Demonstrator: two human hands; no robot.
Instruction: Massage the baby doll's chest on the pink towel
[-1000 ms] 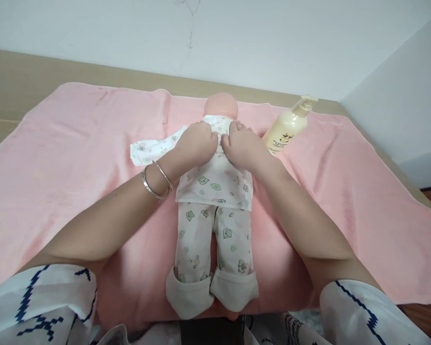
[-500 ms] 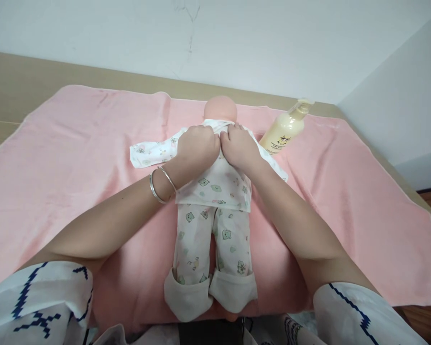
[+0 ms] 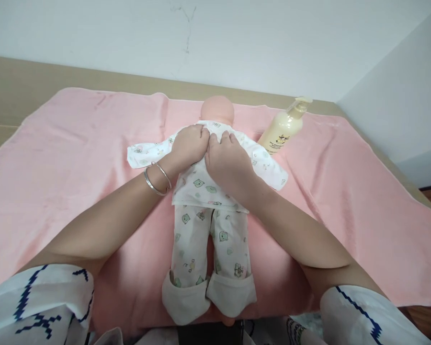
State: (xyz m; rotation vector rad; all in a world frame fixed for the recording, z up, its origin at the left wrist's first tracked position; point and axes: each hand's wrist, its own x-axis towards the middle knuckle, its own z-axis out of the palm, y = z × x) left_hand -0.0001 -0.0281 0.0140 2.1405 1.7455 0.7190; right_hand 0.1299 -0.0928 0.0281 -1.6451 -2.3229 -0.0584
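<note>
A baby doll lies stretched out, its bare round head (image 3: 217, 109) pointing away from me. It wears a white printed baby shirt (image 3: 197, 184) and matching trousers (image 3: 222, 239) with wide turned-up cuffs. My left hand (image 3: 191, 143), below a wrist with two silver bangles (image 3: 157, 178), is closed at the upper chest, its fingers curled on the shirt cloth. Right beside it, my right hand (image 3: 230, 160) rests on the shirt with fingers laid forward and slightly apart. The cloth under both palms is hidden. Both shirt sleeves are spread out sideways.
A cream pump bottle (image 3: 282, 129) leans at a tilt by the doll's sleeve on the right. Beneath everything is a pink blanket (image 3: 75, 191) over a wooden surface (image 3: 14, 76). A white wall (image 3: 111, 38) stands behind, and another wall closes the right side.
My right hand has let go of the collar and moved down and left, flattening onto the chest. My left hand has shifted slightly left. The shirt's neckline now lies flatter, and the right sleeve shows more.
</note>
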